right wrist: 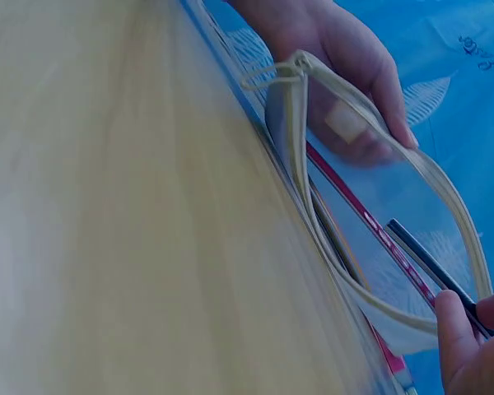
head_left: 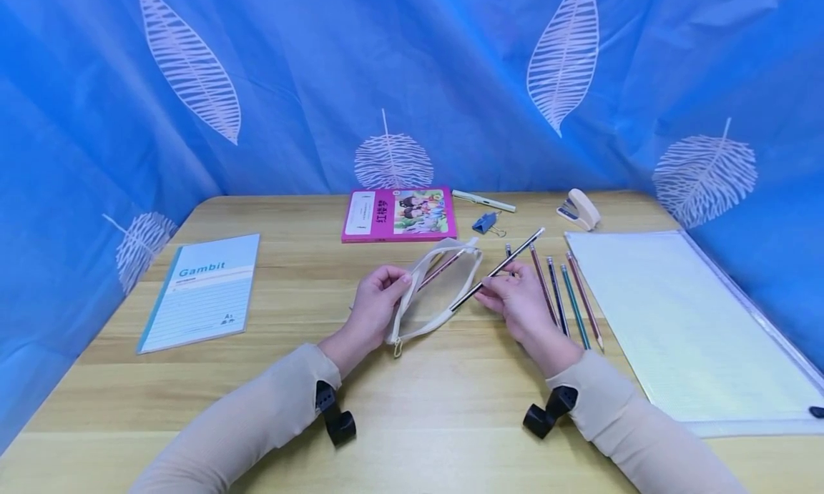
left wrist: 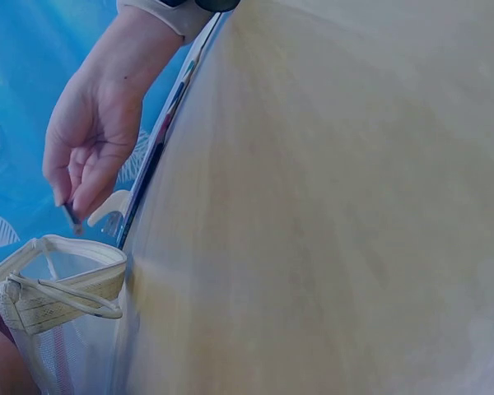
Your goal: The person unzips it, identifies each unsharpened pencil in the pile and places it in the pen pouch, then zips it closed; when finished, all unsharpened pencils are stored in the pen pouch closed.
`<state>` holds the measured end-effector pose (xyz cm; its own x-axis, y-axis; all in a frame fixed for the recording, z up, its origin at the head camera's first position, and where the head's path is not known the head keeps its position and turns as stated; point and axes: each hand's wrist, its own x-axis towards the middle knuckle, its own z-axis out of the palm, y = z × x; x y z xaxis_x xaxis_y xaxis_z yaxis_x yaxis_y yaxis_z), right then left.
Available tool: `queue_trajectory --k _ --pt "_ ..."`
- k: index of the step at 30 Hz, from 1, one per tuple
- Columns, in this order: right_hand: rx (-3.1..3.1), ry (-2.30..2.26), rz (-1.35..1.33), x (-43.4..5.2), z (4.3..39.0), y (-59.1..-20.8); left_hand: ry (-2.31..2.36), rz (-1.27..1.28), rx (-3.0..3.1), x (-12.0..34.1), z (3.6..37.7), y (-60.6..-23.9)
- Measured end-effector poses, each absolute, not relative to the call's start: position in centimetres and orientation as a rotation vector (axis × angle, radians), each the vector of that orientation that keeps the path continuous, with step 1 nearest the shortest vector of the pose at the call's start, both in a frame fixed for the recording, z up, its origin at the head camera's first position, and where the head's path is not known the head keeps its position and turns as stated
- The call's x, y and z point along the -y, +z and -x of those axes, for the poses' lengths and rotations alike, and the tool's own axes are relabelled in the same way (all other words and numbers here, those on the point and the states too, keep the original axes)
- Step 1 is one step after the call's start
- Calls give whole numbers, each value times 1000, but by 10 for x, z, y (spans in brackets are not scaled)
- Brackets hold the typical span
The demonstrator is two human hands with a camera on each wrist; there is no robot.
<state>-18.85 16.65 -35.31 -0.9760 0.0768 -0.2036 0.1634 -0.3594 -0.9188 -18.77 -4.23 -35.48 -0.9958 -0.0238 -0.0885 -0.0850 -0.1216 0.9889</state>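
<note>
My left hand grips one side of a translucent zip pouch with pale trim, and its mouth gapes towards the right. Inside lies a red pencil. A zipper pull dangles from the pouch's near corner. Between thumb and fingertips, my right hand pinches a dark striped pencil. That pencil slants, its far end up to the right and its lower end at the pouch's mouth. Several more pencils lie on the table beside and under the right hand.
A mesh document bag covers the right side of the table. At the back are a pink book, a pale pen, a blue binder clip and a stapler. A notebook lies at left.
</note>
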Motion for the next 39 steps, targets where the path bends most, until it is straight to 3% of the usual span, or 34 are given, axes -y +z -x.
queue_trajectory --k 20,39 --pt "-1736 -2423 -327 -109 179 -361 2356 49 -2034 34 189 -357" --pt "-1726 -2407 -267 -86 173 -369 2412 43 -1995 31 189 -358"
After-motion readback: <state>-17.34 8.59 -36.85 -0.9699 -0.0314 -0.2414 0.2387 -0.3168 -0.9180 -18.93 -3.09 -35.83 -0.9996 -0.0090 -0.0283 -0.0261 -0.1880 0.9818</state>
